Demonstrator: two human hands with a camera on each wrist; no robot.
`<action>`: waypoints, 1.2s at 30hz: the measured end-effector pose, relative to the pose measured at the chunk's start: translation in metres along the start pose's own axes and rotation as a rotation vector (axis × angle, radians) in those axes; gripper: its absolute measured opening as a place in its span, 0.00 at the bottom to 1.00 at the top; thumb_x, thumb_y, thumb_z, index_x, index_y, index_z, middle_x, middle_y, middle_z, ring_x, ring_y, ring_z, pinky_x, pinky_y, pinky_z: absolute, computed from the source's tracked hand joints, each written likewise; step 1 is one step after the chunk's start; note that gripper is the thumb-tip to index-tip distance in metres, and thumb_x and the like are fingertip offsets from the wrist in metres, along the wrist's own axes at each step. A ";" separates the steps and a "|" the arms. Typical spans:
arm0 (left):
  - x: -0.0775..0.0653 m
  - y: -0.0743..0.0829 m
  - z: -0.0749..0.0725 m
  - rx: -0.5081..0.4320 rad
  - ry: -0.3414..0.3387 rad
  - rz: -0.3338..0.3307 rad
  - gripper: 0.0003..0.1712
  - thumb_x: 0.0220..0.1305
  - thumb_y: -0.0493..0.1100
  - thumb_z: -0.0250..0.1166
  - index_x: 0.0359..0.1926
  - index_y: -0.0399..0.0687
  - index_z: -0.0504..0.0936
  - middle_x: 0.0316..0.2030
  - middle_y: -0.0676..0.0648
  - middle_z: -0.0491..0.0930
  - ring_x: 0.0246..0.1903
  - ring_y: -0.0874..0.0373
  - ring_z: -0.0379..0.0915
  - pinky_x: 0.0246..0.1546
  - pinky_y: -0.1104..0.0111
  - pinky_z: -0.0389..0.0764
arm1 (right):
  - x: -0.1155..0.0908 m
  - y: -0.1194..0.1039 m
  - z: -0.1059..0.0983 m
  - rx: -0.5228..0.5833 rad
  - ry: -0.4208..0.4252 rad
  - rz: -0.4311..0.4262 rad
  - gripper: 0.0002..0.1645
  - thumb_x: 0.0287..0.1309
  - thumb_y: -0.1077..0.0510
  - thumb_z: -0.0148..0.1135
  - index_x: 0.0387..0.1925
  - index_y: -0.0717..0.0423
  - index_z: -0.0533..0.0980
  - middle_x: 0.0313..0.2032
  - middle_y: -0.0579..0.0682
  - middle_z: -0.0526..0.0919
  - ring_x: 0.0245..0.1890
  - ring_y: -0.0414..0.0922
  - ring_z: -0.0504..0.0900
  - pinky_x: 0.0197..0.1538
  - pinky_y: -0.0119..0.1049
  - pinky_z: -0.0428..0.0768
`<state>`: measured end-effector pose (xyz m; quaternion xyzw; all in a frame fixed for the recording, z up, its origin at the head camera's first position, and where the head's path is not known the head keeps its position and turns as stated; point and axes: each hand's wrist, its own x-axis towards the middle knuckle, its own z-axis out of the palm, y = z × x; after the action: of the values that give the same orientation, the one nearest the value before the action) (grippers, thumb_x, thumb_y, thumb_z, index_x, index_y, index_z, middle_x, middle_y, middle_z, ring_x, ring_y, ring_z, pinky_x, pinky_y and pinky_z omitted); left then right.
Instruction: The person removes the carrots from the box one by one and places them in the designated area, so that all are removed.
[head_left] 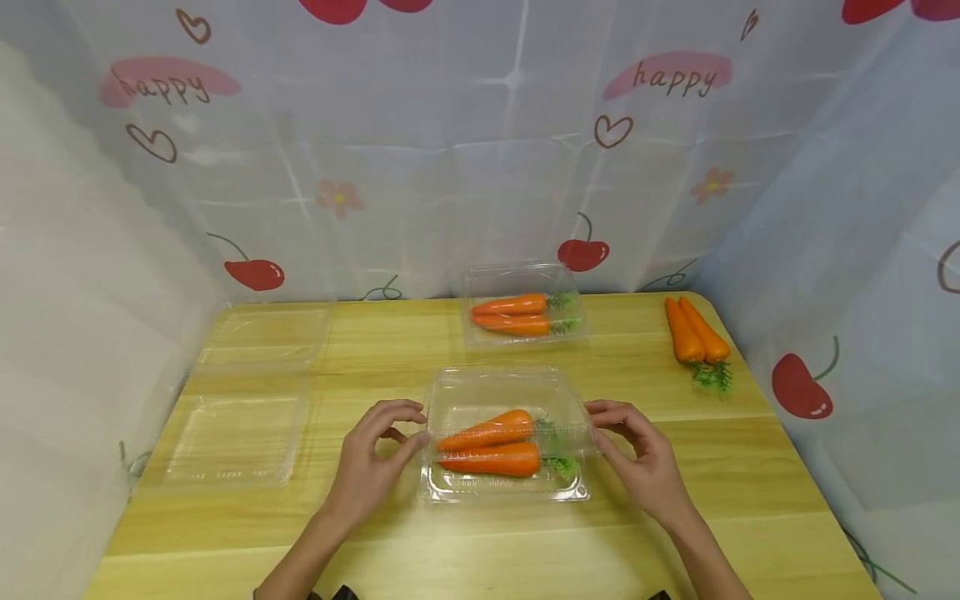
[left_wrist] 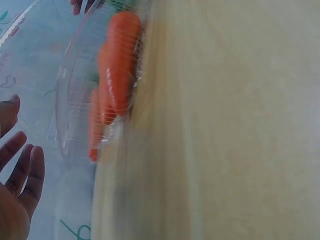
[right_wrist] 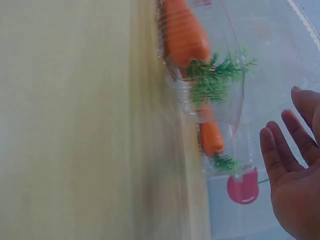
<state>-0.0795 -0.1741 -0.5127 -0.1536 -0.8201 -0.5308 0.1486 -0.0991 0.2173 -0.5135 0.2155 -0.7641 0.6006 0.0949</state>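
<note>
A clear plastic clamshell box (head_left: 506,495) sits in front of me with two orange carrots (head_left: 491,459) lying side by side in it, green tops to the right. Its transparent lid (head_left: 498,385) leans forward over the carrots, and the front rim of the base shows beyond it. My left hand (head_left: 367,462) is at the lid's left edge, fingertips and thumb close to it. At the opposite edge is my right hand (head_left: 643,467), posed much the same. In both wrist views the fingers look spread and loosely bent, with a gap between them and the plastic.
Behind stands another clear box (head_left: 525,275) holding two carrots (head_left: 517,323). Two loose carrots (head_left: 693,333) lie at the back right. An unfolded clear box (head_left: 232,437) lies on the left of the wooden table (head_left: 510,554). A printed curtain (head_left: 435,183) borders the table's back and sides.
</note>
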 end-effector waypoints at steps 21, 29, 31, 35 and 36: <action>0.069 -0.016 0.006 -0.168 0.053 -0.158 0.10 0.81 0.43 0.63 0.55 0.44 0.84 0.51 0.41 0.85 0.51 0.53 0.81 0.52 0.70 0.83 | 0.076 0.018 0.003 0.119 0.082 0.049 0.12 0.71 0.73 0.64 0.54 0.71 0.78 0.49 0.57 0.87 0.50 0.40 0.89 0.56 0.28 0.87; 0.079 -0.035 0.015 -0.220 0.021 -0.253 0.09 0.80 0.45 0.64 0.53 0.45 0.84 0.48 0.39 0.85 0.50 0.42 0.83 0.49 0.69 0.85 | 0.078 0.031 0.010 0.044 0.060 0.119 0.21 0.70 0.69 0.67 0.62 0.69 0.75 0.55 0.73 0.81 0.53 0.42 0.89 0.56 0.26 0.87; 0.082 -0.038 0.017 -0.242 0.016 -0.263 0.09 0.80 0.44 0.65 0.53 0.44 0.83 0.47 0.38 0.85 0.49 0.38 0.83 0.48 0.67 0.87 | 0.078 0.034 0.010 0.054 0.051 0.155 0.24 0.71 0.69 0.67 0.65 0.69 0.74 0.56 0.73 0.80 0.53 0.41 0.89 0.55 0.26 0.87; 0.086 -0.042 0.020 -0.286 0.005 -0.297 0.10 0.79 0.43 0.65 0.52 0.41 0.82 0.45 0.35 0.83 0.47 0.34 0.84 0.47 0.64 0.89 | 0.080 0.040 0.010 0.065 0.026 0.196 0.29 0.70 0.69 0.67 0.69 0.66 0.72 0.58 0.69 0.80 0.53 0.37 0.89 0.53 0.27 0.89; 0.087 -0.042 0.020 -0.297 0.005 -0.309 0.10 0.79 0.42 0.66 0.52 0.41 0.82 0.45 0.36 0.83 0.47 0.35 0.85 0.47 0.64 0.89 | 0.081 0.041 0.010 0.068 0.019 0.197 0.30 0.70 0.70 0.67 0.70 0.66 0.72 0.59 0.69 0.80 0.54 0.36 0.89 0.53 0.27 0.89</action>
<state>-0.1776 -0.1634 -0.5197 -0.0448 -0.7463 -0.6627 0.0432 -0.1880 0.1980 -0.5192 0.1367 -0.7597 0.6347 0.0352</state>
